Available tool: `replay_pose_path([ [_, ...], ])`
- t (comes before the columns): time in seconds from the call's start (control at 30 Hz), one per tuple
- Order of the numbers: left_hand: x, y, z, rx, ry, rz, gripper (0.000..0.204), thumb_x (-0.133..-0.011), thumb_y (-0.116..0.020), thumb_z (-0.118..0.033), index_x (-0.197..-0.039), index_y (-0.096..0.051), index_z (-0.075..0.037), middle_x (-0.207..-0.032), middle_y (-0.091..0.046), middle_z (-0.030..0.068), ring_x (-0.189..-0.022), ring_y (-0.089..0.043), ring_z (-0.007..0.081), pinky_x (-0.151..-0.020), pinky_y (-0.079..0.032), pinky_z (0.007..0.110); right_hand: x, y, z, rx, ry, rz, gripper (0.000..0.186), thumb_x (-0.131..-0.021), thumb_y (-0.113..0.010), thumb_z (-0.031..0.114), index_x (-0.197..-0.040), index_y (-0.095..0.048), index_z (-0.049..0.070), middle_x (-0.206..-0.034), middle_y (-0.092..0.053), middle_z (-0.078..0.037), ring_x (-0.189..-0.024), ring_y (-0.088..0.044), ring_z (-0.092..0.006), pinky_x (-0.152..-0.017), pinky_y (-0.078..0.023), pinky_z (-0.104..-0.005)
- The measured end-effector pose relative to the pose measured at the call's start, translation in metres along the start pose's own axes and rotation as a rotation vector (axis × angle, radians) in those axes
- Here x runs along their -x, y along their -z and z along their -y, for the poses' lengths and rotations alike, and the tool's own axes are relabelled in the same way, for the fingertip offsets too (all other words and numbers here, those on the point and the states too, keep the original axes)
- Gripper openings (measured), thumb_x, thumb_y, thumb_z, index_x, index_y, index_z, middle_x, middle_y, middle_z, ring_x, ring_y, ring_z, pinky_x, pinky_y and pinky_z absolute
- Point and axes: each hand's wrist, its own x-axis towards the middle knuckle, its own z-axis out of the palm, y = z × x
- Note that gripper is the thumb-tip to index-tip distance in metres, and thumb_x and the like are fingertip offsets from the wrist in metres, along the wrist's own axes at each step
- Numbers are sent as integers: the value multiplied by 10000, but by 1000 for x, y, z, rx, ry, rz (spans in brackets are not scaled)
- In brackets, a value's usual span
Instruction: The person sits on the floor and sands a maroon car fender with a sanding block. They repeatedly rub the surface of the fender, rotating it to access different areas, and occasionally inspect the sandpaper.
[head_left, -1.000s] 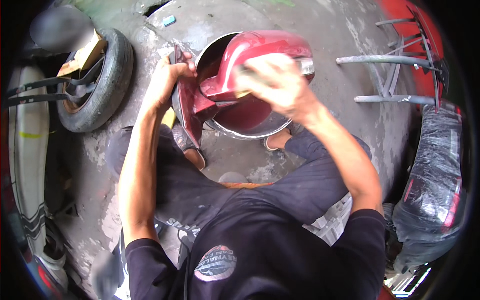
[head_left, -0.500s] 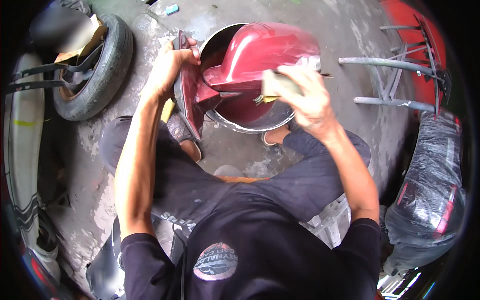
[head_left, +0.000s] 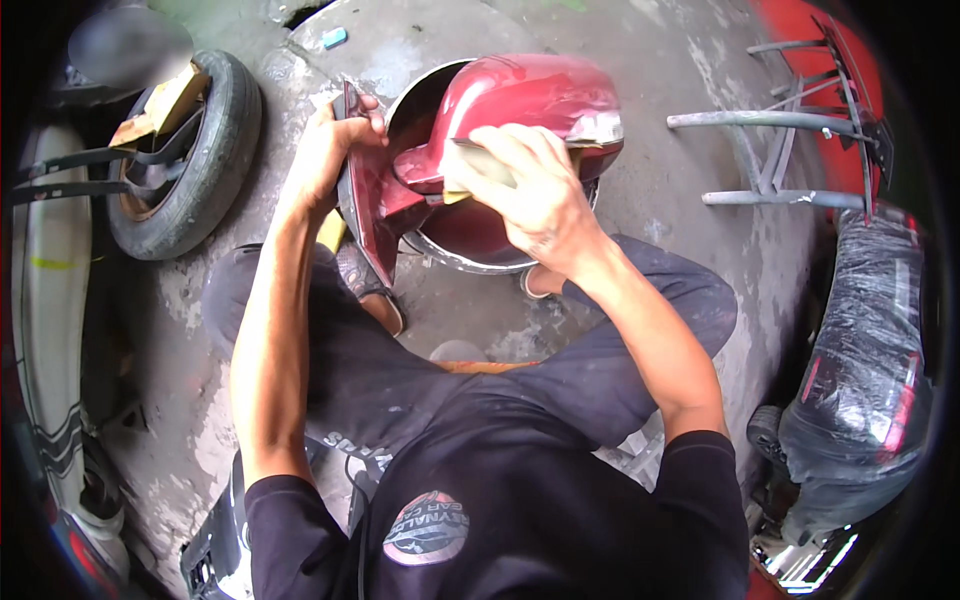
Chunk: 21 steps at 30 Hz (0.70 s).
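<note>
A glossy red car side mirror (head_left: 530, 90) lies across a round bucket (head_left: 470, 264) between my knees. My left hand (head_left: 325, 145) is closed around the upper end of its flat mounting base, with the thumb on the near face. My right hand (head_left: 548, 200) grips a pale, yellowish sanding block (head_left: 468, 170), pressed against the lower edge of the mirror's shell. Its fingers partly cover the block and that stretch of the shell. A pale, dull patch shows at the shell's right end.
A tyre (head_left: 235, 150) with black straps and yellowish foam stands at the left. On the right are a metal-legged stand (head_left: 770, 125), a red panel (head_left: 860, 60) and a plastic-wrapped part (head_left: 860, 350). A small blue block (head_left: 334, 38) lies on the floor beyond the bucket.
My right hand has moved left along the mirror shell with the sanding block, toward the mounting base. My left hand keeps its hold on the base. The view has shifted slightly.
</note>
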Motion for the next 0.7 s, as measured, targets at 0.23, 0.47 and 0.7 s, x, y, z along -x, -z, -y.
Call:
replay_pose_path([
  [0.23, -7, 5, 5, -65, -34, 37, 444, -788, -597, -4, -1230, -564, 18, -963, -660, 68, -901, -663, 208, -851, -551, 322, 12, 39, -89, 144, -29, -108, 343, -860, -721, 103, -1194, -788, 143, -1293, -720, -113, -1200, -671, -321, -1041, -505, -490],
  [0.47, -1, 7, 4, -17, 12, -4, 452, -779, -608, 8, -1227, -553, 5, -957, -665, 70, -890, -660, 198, -863, -542, 320, -41, -4, -39, 45, 122, 15, 419, -833, -739, 48, -1231, -787, 169, -1327, -707, -126, -1253, -648, -350, -1095, -490, -477],
  [0.7, -9, 6, 13, -39, -16, -1, 417, -762, -616, 1, -1179, -591, 3, -927, -666, 63, -872, -658, 192, -843, -542, 310, -15, 14, -79, 143, 72, -106, 360, -824, -751, 61, -1177, -794, 118, -1294, -721, -136, -1208, -669, -345, -1060, -503, -499],
])
